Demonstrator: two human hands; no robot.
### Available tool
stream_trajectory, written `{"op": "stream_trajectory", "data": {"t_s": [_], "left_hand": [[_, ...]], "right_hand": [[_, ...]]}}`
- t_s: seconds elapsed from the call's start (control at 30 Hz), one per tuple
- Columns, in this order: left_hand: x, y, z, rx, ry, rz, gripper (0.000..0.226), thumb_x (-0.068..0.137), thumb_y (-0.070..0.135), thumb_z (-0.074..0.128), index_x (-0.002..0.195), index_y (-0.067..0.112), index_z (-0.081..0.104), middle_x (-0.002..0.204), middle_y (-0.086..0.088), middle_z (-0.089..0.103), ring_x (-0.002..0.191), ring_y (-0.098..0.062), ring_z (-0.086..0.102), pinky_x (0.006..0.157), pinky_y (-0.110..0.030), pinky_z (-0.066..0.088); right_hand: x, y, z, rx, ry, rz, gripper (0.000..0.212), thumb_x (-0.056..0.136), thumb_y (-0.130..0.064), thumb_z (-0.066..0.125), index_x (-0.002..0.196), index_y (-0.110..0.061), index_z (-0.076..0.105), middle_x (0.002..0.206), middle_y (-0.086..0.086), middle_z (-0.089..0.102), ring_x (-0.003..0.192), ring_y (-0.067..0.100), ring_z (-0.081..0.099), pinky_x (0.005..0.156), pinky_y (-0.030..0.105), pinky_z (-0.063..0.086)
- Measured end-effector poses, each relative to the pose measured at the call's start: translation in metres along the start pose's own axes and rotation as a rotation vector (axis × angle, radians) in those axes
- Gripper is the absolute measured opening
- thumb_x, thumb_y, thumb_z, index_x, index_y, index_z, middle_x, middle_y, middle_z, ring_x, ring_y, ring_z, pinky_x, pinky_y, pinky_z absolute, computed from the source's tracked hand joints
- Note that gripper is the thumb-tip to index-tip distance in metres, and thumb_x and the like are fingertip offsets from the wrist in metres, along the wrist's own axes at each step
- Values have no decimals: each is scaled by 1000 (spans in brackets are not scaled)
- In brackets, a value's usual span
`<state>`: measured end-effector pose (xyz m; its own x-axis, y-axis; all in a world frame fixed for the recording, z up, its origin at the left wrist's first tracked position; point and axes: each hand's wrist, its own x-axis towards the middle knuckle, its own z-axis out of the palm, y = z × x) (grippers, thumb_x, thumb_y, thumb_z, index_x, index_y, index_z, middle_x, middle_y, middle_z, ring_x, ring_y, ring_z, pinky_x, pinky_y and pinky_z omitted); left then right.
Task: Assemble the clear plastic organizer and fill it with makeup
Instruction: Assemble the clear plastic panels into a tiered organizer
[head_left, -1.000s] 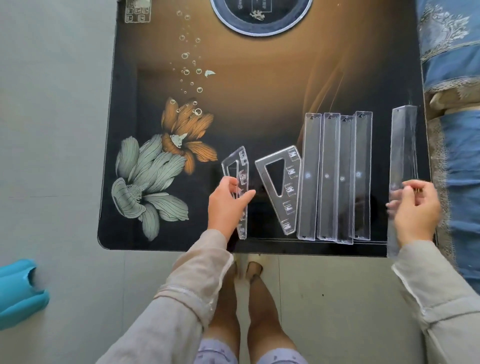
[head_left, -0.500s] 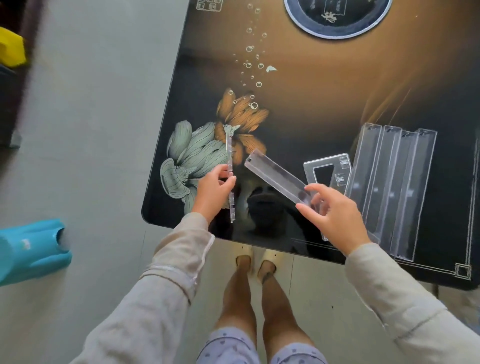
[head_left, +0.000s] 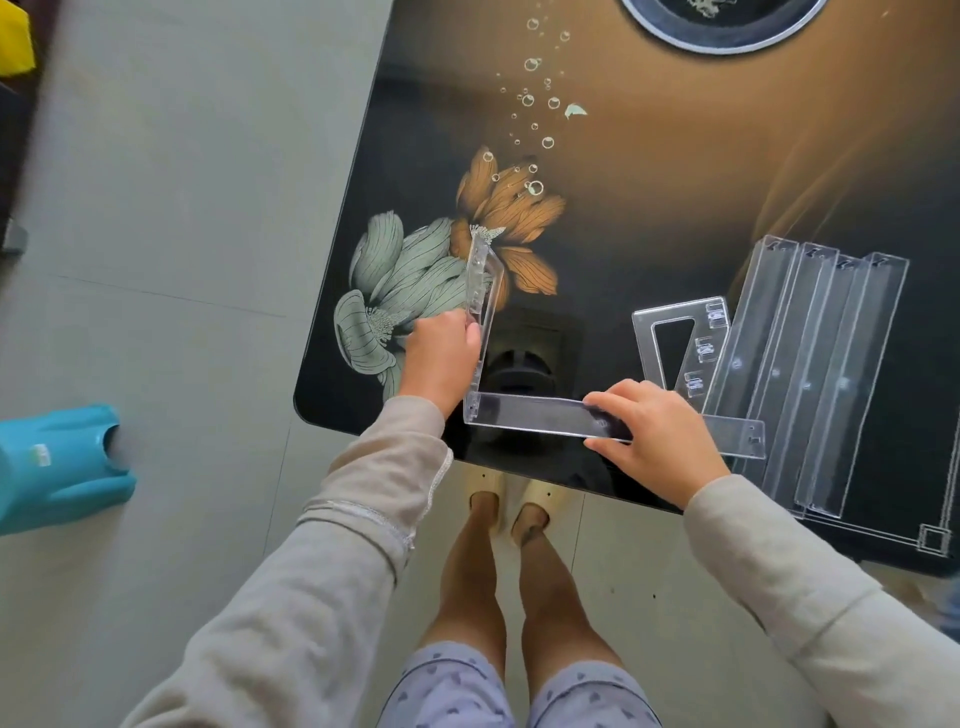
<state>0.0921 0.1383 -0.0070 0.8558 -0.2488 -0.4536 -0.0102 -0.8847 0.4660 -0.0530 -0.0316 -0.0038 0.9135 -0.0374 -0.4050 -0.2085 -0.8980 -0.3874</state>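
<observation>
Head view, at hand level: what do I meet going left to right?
Teal plastic object on the floor → left hand → upright side panel → right hand gripping a clear tray → four loose trays

A glossy black desk (head_left: 675, 218) with a brown glow bears a printed orange flower (head_left: 506, 208), a green flower (head_left: 395, 280) and a trail of bubbles (head_left: 535, 98). A silver-rimmed ring (head_left: 722, 36) sits at its far edge. On the grey floor (head_left: 182, 208) lies a blue plastic object (head_left: 57, 462); a yellow object (head_left: 13, 41) shows at the top left corner. Pale slippers (head_left: 511, 493) stand under the desk's near edge.
</observation>
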Motion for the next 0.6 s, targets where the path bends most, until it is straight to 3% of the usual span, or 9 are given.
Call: {"op": "stream_trajectory", "data": {"t_s": [0.6], "left_hand": [[2, 1, -2, 14, 17, 41, 32, 95, 13, 38, 95, -6, 65, 88, -23, 70, 83, -33, 68, 80, -43, 55]], "right_hand": [[5, -2, 4, 22, -26, 48, 45, 82, -35, 66, 125, -23, 57, 114, 3, 64, 102, 21, 56, 88, 31, 45]]}}
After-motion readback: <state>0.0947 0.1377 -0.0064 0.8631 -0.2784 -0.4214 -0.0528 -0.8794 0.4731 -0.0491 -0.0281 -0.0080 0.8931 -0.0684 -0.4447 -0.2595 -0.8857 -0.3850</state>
